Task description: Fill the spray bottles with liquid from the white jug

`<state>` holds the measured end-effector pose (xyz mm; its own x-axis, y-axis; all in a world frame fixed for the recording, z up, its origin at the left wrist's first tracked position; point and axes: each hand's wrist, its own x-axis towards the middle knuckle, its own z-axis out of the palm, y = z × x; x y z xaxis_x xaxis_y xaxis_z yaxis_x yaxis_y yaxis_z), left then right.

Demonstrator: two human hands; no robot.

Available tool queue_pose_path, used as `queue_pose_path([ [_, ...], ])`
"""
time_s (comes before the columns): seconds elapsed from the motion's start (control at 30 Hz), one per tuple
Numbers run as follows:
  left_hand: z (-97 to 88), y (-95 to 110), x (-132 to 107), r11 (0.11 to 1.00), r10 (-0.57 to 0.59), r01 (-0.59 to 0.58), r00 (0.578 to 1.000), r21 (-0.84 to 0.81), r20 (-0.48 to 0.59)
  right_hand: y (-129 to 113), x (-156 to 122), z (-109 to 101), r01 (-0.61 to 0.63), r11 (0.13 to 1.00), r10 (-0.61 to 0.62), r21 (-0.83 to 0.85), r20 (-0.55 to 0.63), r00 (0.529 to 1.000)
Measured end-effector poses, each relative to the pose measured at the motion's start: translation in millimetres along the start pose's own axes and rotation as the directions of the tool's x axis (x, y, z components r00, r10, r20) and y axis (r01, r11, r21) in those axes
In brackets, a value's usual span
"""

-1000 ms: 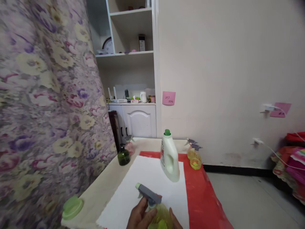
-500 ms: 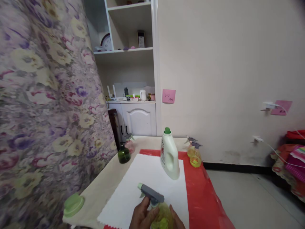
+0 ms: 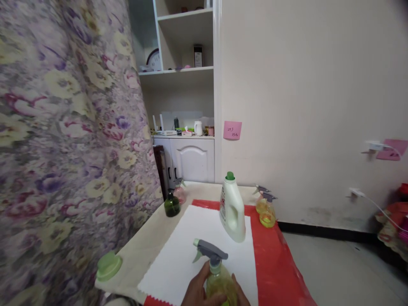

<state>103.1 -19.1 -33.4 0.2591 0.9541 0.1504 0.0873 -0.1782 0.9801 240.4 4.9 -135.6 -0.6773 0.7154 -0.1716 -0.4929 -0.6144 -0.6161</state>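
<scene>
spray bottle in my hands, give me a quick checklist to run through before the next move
1. Both hands on the spray bottle: ok. The left hand and right hand wrap its yellow-green body.
2. Bottle upright: ok, grey trigger head on top, nozzle pointing left.
3. Bottle over the white sheet: ok.
4. Room around it: ok. The white jug stands farther back, apart from the hands.
5. Trigger head screwed tight: cannot tell.
6. Liquid level: cannot tell; the hands and the picture's lower edge hide most of the body.
</scene>
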Motion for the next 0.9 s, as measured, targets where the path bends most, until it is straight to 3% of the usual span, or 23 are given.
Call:
queue_pose_path([
  [0.1,1.7,-4,0,0.999,-0.025,0.026,0.999,-0.020,0.037,2,7,-3,-0.050,0.998,0.049,0.031,0.034,0.998],
  [0.2,2.1,-3,0,0.997,-0.072,0.073,0.996,-0.007,0.059,3,12,-1,0.061,0.997,-0.064,-0.048,-0.056,0.996],
  [0.27,2.0,1,3,0.997,-0.070,0.069,0.997,0.015,0.026,3,10,0,0.229,0.950,-0.273,-0.214,-0.210,0.939],
  [0.33,2.3,4,7,0.998,-0.043,0.045,0.998,0.045,-0.039,2,3,-1,0.343,0.852,-0.478,-0.394,-0.323,0.817],
  [0.4,3.1,6,13,0.996,-0.023,0.031,0.994,0.078,-0.106,2,-5,-5,0.376,0.786,-0.578,-0.491,-0.368,0.728],
  [0.6,4.6,0,28,0.988,0.001,0.021,0.989,0.150,-0.146,10,-4,-18,0.269,0.690,-0.659,-0.672,-0.429,0.618],
  [0.7,2.6,-12,31,0.984,-0.002,0.026,0.991,0.174,-0.136,16,2,-23,0.239,0.654,-0.678,-0.717,-0.417,0.605],
  [0.9,-12.2,-40,26,0.962,-0.160,0.167,0.986,0.215,-0.050,20,0,-30,0.285,0.634,-0.726,-0.719,-0.425,0.541],
])
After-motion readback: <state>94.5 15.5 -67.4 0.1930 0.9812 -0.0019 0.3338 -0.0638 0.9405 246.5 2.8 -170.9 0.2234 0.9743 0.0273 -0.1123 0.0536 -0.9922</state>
